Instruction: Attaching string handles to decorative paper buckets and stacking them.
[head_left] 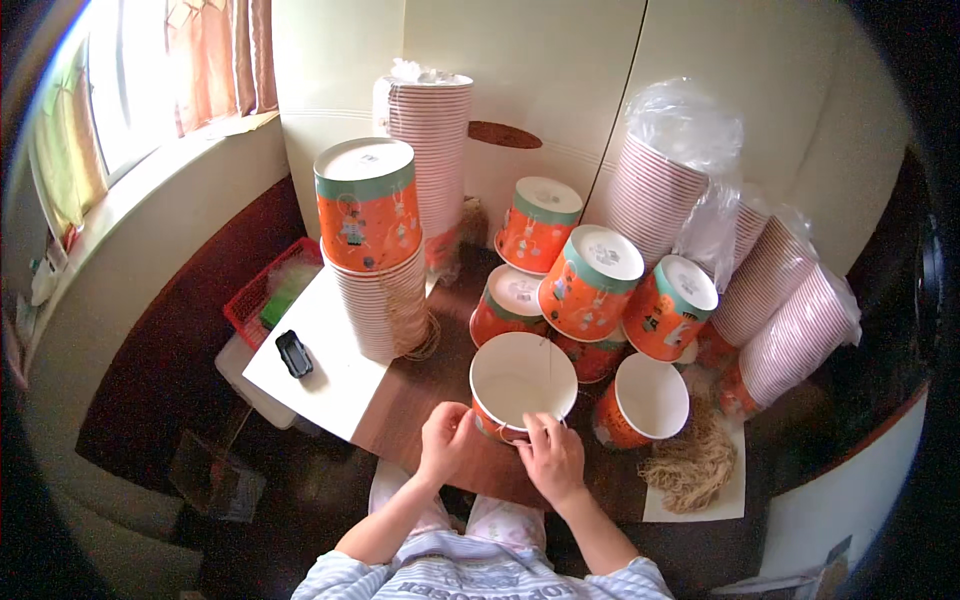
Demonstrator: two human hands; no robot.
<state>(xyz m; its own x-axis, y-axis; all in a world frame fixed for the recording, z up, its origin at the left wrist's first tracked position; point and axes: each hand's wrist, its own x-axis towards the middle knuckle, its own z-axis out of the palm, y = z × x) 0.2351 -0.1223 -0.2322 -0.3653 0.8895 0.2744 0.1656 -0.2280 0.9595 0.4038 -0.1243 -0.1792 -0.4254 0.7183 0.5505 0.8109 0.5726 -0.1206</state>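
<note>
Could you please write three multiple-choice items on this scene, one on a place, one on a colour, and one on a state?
1. Where does the small black object lie?
A. on the white board left of the cup stack
B. inside the red basket
C. on the pile of twine

2. What colour are the walls of the paper bucket between the hands?
A. blue
B. orange
C. black

3. How does that bucket stand?
A. upside down
B. lying flat on its side
C. mouth open toward the camera

Answers: 1 A, it rests on the white board. 2 B, orange shows below the white rim. 3 C, its white inside is visible while the left hand and right hand grip the near rim.
</note>
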